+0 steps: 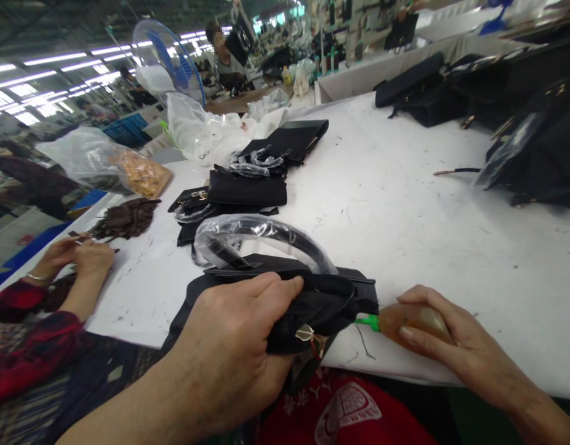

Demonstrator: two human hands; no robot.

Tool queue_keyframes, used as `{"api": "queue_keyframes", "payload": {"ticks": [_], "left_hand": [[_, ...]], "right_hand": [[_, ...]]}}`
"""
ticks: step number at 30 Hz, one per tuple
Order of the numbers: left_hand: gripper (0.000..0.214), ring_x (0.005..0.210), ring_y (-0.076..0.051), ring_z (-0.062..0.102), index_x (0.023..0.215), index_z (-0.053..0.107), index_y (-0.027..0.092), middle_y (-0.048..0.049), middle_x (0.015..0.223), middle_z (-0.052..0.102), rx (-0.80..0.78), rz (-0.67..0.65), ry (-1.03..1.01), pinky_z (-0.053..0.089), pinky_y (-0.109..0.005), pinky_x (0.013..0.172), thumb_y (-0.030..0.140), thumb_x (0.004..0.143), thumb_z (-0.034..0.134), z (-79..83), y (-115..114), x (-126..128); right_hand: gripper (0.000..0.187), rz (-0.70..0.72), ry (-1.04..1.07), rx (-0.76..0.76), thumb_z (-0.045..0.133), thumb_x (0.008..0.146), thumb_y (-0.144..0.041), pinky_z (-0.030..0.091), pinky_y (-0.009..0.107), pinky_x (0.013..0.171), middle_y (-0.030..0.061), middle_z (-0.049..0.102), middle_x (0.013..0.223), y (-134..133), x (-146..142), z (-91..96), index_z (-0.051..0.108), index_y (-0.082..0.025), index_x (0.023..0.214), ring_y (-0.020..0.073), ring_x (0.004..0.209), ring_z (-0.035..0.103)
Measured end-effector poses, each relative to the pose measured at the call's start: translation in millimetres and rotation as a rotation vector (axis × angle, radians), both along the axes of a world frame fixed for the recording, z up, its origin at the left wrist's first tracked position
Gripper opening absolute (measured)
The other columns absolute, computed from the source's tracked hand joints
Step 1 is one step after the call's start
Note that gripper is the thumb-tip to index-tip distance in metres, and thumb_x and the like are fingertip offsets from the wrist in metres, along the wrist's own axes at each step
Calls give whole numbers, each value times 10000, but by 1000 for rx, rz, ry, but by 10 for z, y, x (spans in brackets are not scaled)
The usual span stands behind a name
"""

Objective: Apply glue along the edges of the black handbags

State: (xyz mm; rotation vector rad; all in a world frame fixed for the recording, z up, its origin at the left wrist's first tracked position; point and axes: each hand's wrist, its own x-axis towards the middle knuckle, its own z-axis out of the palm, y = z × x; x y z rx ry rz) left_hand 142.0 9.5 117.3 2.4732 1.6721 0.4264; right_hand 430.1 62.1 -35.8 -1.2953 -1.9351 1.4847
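My left hand (229, 346) grips a black handbag (326, 300) at the near edge of the white table (405, 204), fingers wrapped over its top. The bag's handle (261, 232) arches upward, wrapped in clear plastic, and a gold metal fitting (305, 334) hangs below my thumb. My right hand (451, 340) is closed around a small amber squeeze bottle (405, 321). The bottle's green nozzle (367, 321) touches the bag's right end.
More black bags (247, 188) lie stacked mid-table, and others (535, 148) crowd the far right. A co-worker's hands (81, 259) work at the left beside a pile of brown pieces (127, 217). Plastic sacks (104, 161) and a blue fan (173, 59) stand behind.
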Motion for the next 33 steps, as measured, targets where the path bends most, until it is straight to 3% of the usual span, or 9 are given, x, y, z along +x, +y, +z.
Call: {"api": "queue_keyframes", "payload": {"ticks": [4, 8, 12, 16, 21, 25, 27, 31, 33], "left_hand": [[317, 676, -160, 634, 1140, 647, 94, -59, 804, 677, -12, -5, -1, 465, -243, 525, 207, 865, 535, -1, -14, -11], [318, 683, -164, 642, 1141, 652, 98, -56, 802, 679, -12, -6, -3, 471, -245, 528, 204, 859, 549, -8, -2, -20], [317, 686, -167, 648, 1139, 655, 91, -65, 816, 687, -16, -4, 11, 472, -246, 523, 216, 863, 559, 1, -1, -8], [308, 678, -164, 647, 1130, 656, 98, -60, 799, 683, -14, -4, -1, 470, -240, 515, 218, 866, 551, 1, -7, -3], [313, 694, -176, 655, 1123, 657, 77, -76, 800, 686, -1, -11, 3, 478, -243, 509, 212, 858, 558, 2, -31, -4], [331, 695, -183, 653, 1137, 648, 65, -81, 806, 684, -4, -17, 19, 490, -253, 510, 199, 846, 562, -2, -65, -7], [345, 703, -187, 655, 1148, 641, 63, -88, 821, 686, 2, -25, 32, 492, -255, 508, 206, 845, 560, -7, -80, -9], [348, 703, -180, 655, 1158, 632, 75, -86, 832, 687, 16, -29, 52, 492, -250, 516, 190, 837, 562, -19, -95, -7], [346, 688, -173, 650, 1156, 629, 81, -79, 821, 684, 23, -32, 54, 492, -248, 520, 178, 832, 557, -25, -99, -4]], "right_hand": [[242, -60, -65, 206, 594, 926, -477, 473, 315, 729, -18, 622, 963, -3, 2, -32, 511, -301, 1071, 201, 854, 613], [173, 97, -3, 269, 571, 956, -402, 482, 307, 744, 2, 588, 1015, -1, 4, -38, 515, -303, 1087, 198, 900, 601], [205, 34, 20, 365, 600, 943, -371, 488, 313, 757, 20, 572, 1075, 7, 8, -32, 520, -311, 1122, 207, 941, 597], [180, 118, 21, 296, 588, 945, -367, 497, 335, 795, 15, 602, 1056, 27, 20, -38, 527, -318, 1108, 222, 954, 616], [267, -63, -54, 300, 611, 916, -448, 498, 363, 770, 23, 622, 1035, -28, 40, -24, 508, -312, 1121, 250, 927, 620], [260, -4, -12, 142, 573, 931, -477, 520, 339, 721, 13, 655, 1060, -138, 24, 35, 509, -319, 1126, 259, 960, 637], [242, 25, -31, 82, 561, 934, -486, 520, 337, 700, 0, 671, 1004, -175, 10, 52, 519, -311, 1096, 244, 883, 650], [279, -98, -80, 115, 602, 899, -503, 520, 336, 646, -4, 688, 946, -202, 4, 58, 528, -305, 1081, 243, 800, 659], [270, -66, -40, 105, 601, 902, -490, 529, 331, 642, -1, 690, 958, -210, 1, 64, 526, -308, 1087, 247, 813, 664]]}}
